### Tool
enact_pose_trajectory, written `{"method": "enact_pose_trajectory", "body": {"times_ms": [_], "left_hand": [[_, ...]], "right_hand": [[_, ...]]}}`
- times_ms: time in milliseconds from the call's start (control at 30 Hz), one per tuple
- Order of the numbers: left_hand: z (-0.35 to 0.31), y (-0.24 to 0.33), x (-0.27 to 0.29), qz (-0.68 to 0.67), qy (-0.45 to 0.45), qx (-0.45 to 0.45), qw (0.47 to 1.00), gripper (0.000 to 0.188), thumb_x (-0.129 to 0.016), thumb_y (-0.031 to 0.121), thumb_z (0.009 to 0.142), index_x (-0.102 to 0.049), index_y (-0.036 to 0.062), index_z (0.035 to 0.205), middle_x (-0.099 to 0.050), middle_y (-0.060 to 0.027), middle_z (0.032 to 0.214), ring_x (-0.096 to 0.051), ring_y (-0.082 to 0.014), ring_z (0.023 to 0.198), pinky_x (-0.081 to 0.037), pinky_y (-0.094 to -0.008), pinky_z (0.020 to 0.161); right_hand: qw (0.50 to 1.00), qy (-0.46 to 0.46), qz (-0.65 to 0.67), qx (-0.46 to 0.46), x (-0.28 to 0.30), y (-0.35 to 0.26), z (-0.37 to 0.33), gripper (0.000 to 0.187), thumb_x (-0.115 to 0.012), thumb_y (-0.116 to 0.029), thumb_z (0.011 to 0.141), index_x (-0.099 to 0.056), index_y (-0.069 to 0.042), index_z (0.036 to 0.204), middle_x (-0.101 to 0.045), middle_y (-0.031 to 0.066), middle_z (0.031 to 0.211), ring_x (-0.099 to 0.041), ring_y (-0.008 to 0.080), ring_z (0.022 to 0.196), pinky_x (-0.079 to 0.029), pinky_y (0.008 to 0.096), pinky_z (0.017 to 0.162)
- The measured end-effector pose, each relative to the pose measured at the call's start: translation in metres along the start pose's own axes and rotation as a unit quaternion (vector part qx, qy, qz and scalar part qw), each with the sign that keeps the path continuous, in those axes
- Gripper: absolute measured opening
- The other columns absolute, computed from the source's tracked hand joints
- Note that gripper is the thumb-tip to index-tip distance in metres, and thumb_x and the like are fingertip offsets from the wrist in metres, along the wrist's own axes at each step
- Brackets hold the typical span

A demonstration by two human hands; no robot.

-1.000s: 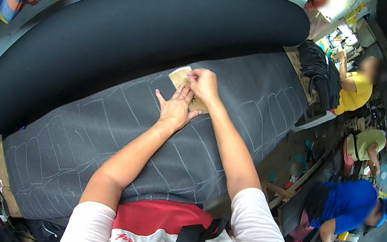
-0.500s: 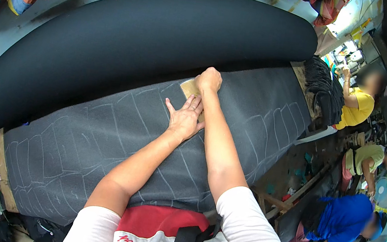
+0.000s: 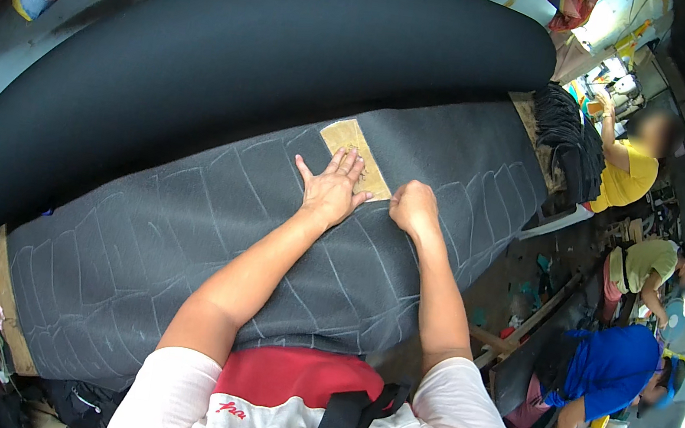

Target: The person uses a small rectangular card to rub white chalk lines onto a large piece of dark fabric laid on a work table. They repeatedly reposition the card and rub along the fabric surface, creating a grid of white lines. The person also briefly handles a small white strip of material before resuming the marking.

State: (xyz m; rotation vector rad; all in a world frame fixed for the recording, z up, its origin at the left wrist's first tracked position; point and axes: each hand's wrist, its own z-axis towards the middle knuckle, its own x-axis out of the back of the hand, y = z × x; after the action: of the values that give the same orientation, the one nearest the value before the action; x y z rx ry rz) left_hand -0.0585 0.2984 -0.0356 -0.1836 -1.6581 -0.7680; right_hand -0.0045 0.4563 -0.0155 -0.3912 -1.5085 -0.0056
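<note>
I am pressing my left hand (image 3: 330,193) flat, fingers spread and released, onto a tan cardboard template (image 3: 355,158) that is lying on the dark grey fabric (image 3: 208,239) covering the tabletop. My fingertips are resting on the template's near half; its far end is sticking out bare toward the big black roll (image 3: 241,60) lying along the far side of the fabric. My right hand (image 3: 415,208) is sitting just beside the template's right corner, clenched on the fabric; I cannot tell whether it is pinching anything. White chalk outlines are running across the grey fabric on both sides of my arms. At the right end of the tabletop a pile of black cut pieces (image 3: 570,141) is lying, and beyond it three other people are working.
</note>
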Motion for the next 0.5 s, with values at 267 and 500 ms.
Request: {"method": "enact_pose_trajectory", "body": {"times_ms": [267,500], "left_hand": [[0.002,-0.003,-0.004,0.002,-0.009,0.001,1.0,0.058,-0.046,0.046,0.09,-0.035,0.018,0.14,-0.022,0.0026,0.15,-0.017,-0.0147,0.139,-0.006,-0.0757,0.098],[-0.013,-0.009,0.02,0.014,-0.03,-0.007,0.999,0.062,-0.048,0.049,0.088,-0.035,0.0176,0.14,-0.022,0.0019,0.151,-0.018,-0.015,0.139,-0.008,-0.075,0.099]], "right_hand": [[0.999,0.02,0.046,-0.021,-0.007,-0.005,-0.003,0.011,-0.067,-0.011,0.066,-0.07,-0.003,0.073,-0.065,0.02,0.074,-0.067,0.0298,0.07,-0.053,0.0361,0.066],[0.971,0.126,0.202,0.023,-0.006,-0.006,0.018,0.013,-0.067,-0.004,0.067,-0.069,0.001,0.08,-0.064,0.0202,0.073,-0.065,0.0315,0.069,-0.053,0.0358,0.069]]}}
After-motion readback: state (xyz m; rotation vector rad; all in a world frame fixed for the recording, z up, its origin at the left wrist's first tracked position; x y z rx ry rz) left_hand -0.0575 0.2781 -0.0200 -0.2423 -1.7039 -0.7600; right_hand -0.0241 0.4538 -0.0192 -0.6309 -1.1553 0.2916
